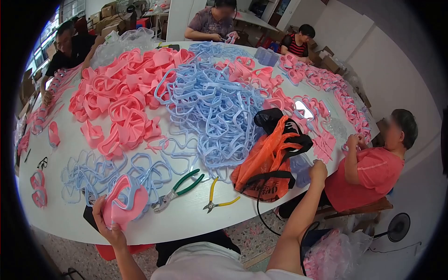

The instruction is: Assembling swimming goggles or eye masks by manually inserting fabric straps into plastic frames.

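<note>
My left hand (pixel 108 223) grips a diving mask (pixel 135 198) with a pink soft skirt and a light blue frame, raised over the table's near left edge. The thumb and fingers close on its left side. Far to the right, my right hand (pixel 319 171) is at a clear bluish plastic box (pixel 301 169) beside the orange bag. Its fingers are curled, and what is in them is hidden. Slip-joint pliers (pixel 179 189) with green handles lie right of the mask. Next to them are yellow-handled cutters (pixel 217 198).
Light blue frames (pixel 210 107) are heaped mid-table beside a pile of pink skirts (pixel 126 93). An orange bag (pixel 266 163) with black straps stands at the near right edge. Two pink masks (pixel 38 189) lie far left. Several people work around the white table (pixel 182 224). A fan (pixel 399 227) stands right.
</note>
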Demonstrator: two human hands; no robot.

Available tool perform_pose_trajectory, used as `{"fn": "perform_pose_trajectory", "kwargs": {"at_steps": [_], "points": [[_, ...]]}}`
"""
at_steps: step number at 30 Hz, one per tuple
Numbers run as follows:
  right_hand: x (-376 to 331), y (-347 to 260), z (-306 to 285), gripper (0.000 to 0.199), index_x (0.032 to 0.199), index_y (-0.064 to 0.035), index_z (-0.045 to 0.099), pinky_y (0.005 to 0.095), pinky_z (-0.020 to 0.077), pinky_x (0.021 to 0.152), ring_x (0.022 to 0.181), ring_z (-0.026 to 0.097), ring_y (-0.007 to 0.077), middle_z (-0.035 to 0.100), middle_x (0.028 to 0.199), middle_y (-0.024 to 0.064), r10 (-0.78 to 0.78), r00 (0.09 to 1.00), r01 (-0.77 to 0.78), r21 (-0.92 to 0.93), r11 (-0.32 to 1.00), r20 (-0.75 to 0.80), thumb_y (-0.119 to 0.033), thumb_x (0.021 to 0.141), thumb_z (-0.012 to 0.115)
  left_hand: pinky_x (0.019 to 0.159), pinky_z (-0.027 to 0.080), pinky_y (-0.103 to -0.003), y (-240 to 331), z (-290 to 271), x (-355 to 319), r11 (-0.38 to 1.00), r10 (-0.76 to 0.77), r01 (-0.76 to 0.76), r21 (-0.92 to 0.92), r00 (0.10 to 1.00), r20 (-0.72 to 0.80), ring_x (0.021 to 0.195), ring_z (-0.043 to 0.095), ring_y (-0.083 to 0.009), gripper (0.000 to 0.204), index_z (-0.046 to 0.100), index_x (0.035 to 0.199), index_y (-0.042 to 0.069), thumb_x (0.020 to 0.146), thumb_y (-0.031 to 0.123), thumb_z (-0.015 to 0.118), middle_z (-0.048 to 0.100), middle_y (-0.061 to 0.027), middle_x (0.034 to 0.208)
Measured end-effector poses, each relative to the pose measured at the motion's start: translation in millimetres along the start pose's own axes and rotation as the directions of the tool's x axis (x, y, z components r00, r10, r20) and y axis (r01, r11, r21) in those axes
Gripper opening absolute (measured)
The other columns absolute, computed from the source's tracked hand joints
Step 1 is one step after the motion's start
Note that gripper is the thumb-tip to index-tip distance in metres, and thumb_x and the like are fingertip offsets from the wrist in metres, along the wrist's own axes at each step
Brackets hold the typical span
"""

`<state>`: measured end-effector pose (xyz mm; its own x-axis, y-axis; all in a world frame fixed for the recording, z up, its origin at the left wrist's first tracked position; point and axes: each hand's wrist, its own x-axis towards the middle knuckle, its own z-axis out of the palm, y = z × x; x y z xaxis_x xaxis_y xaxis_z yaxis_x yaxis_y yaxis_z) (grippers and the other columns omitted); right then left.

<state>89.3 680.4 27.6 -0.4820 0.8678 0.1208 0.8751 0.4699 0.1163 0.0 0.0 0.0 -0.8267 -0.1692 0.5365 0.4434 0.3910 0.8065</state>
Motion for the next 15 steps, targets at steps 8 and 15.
{"fn": "perform_pose_trajectory", "kwargs": {"at_steps": [8,15], "points": [[-15,-3,-10,0.027,0.095,-0.0043,0.068,0.0457,0.0528,0.083,0.098,0.064,0.0353,0.065,0.102,0.0159,-0.072,0.982,0.105,0.187,0.977,-0.176,-0.016,0.073,0.078,0.104,0.036,-0.042,5,5,0,1.0,0.006,-0.006,0.008,1.0,0.008,0.119,0.05,-0.0287,0.086,0.051,0.125,-0.002,0.083,0.072,0.054,0.054,-0.0153,0.125],[-52,-26,-71,0.032,0.111,0.0041,0.059,0.0466,0.042,0.093,0.106,0.054,0.0403,0.059,0.107,0.0236,-0.076,0.735,0.304,0.227,0.925,-0.674,-0.013,0.085,0.066,0.102,0.037,-0.041,26,4,0,0.998,0.015,-0.018,0.056,0.998,0.058,0.115,0.051,-0.0302,0.083,0.051,0.123,-0.005,0.078,0.064,0.062,0.054,-0.0176,0.122]]}}
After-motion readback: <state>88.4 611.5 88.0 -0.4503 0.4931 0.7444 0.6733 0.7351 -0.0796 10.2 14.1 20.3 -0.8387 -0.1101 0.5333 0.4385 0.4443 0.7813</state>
